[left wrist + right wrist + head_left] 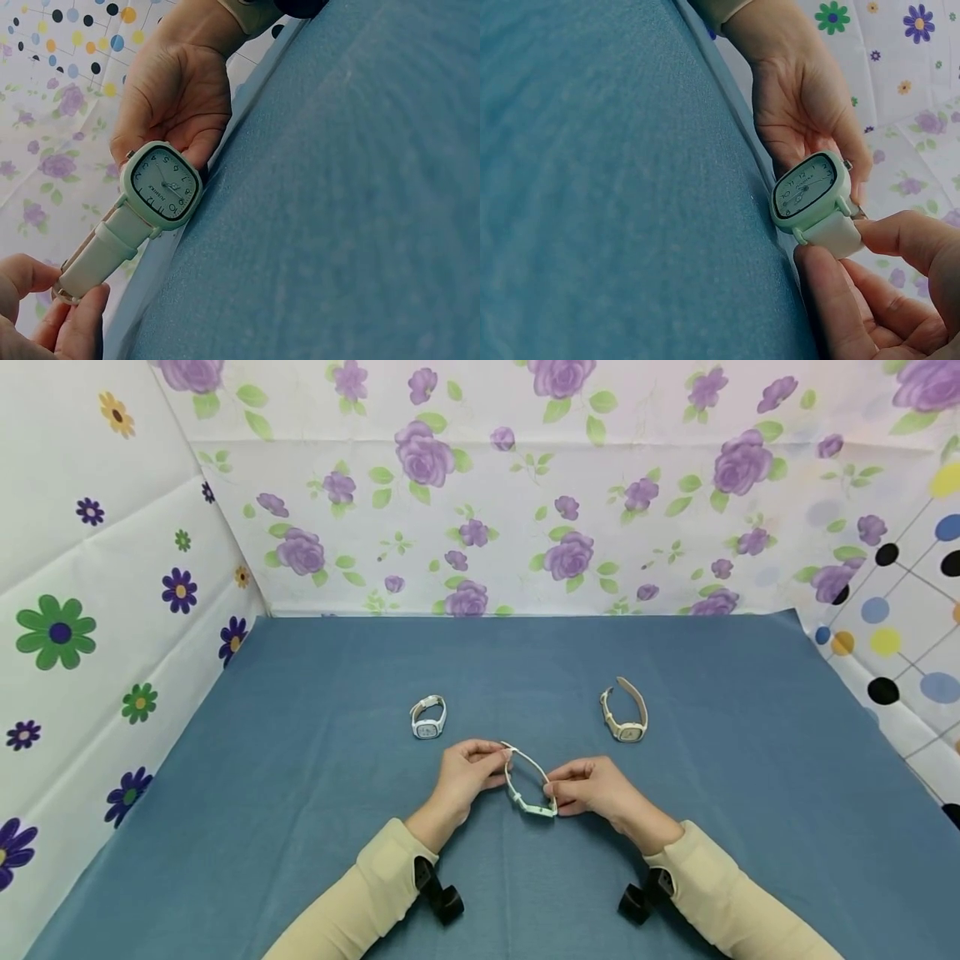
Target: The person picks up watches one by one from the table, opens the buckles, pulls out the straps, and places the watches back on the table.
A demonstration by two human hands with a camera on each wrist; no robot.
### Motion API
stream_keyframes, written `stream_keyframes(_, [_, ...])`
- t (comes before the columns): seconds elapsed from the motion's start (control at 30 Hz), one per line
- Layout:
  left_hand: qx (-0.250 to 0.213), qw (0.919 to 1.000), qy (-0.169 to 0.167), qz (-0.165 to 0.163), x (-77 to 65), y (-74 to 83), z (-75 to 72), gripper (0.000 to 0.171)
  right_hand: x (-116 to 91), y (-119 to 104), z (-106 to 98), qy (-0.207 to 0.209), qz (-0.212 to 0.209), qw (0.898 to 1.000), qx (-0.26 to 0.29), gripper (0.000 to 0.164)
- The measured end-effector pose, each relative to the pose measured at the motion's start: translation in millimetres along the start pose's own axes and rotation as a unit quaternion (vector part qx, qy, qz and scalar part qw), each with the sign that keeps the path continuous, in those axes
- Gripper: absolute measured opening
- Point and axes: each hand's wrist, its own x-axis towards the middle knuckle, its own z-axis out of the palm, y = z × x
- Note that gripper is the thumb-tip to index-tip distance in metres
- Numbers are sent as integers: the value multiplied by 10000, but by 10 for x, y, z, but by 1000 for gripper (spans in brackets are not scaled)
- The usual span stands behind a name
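Note:
A mint-green wristwatch (538,811) with a pale strap is held between both hands above the cloth, its strap bent into a loop. My left hand (471,774) pinches the strap at the buckle end; in the left wrist view the buckle shows between thumb and fingers (79,322). With thumb and fingertips, my right hand (597,792) grips the strap close beside the case. The square dial (806,187) faces up in the right wrist view, numerals and hands visible.
A white watch (428,728) lies on the blue cloth (337,677) beyond my left hand. Beyond my right hand lies a beige watch (628,732), its strap curved open. Flower-printed sheeting (480,485) stands behind the table, with patterned sheets at both sides.

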Motion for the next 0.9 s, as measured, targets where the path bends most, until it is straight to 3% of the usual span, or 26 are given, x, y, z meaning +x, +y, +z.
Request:
stream_keyframes(0.33, [-224, 9991, 354, 73, 36, -17, -2, 14, 15, 30, -11, 65, -1, 10000, 72, 32])
stream_keyframes(0.9, [-385, 9982, 463, -58, 44, 29, -2, 13, 33, 14, -19, 458, 137, 9981, 379, 29])
